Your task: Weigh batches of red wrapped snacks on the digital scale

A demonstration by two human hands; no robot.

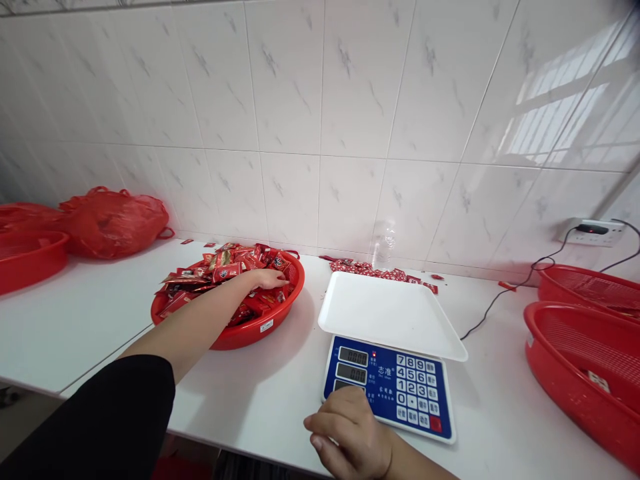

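Note:
My left hand (270, 279) reaches into a round red plastic basket (295, 300) heaped with small red packets (227, 272). It lies on the packets near the basket's right side, with its visible fingers stretched out; some fingertips are hidden among the packets. My right hand (347, 430) is curled closed with nothing visible in it. It hovers at the lower left of a digital scale (387, 387), covering part of its displays. The white weighing pan (387, 313) of the scale holds nothing.
A clear plastic bottle (384, 247) and red patterned wrappers (367, 269) lie by the tiled wall. Red baskets (570, 373) stand at the right; a red bag (113, 223) and another basket (35, 267) at the left. A black cord (493, 307) runs to a wall socket (597, 232).

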